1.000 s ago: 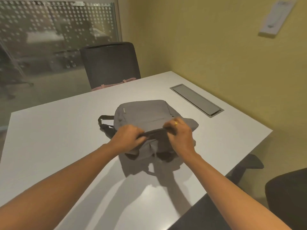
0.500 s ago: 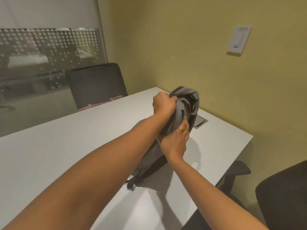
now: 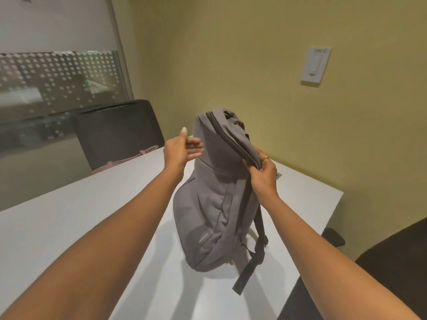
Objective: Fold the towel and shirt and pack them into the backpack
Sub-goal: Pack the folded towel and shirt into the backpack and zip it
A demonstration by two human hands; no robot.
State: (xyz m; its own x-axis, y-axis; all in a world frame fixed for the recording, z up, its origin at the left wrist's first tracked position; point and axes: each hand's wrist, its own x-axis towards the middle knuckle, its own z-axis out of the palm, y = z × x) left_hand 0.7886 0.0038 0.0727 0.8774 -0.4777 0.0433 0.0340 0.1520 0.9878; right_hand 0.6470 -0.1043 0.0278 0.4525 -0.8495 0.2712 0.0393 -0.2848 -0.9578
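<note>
We are at the opening step, getting the bag (image 3: 215, 204) ready to take the clothes. It stands upright on its base near the right edge of the table (image 3: 69, 215), with its top sagging and one strap (image 3: 254, 257) trailing toward us. Our right hand (image 3: 263, 179) pinches the bag's upper right edge by the zip (image 3: 228, 139). Our left hand (image 3: 180, 151) is at the upper left of the bag with loose, nearly straight fingers, holding nothing; we cannot tell whether the fingertips touch the cloth. The zip looks closed, or nearly so. In our judgement the next move is to find the pull and run the zip open, with the other hand steadying the limp top so the bag does not slump. Neither towel nor shirt is in view, so the folding is not yet done. A second ago the bag lay flat on the table with both hands gripping its near edge. Half a second ago both hands held it bunched in the air. Now it stands upright and the left hand has let go.
</note>
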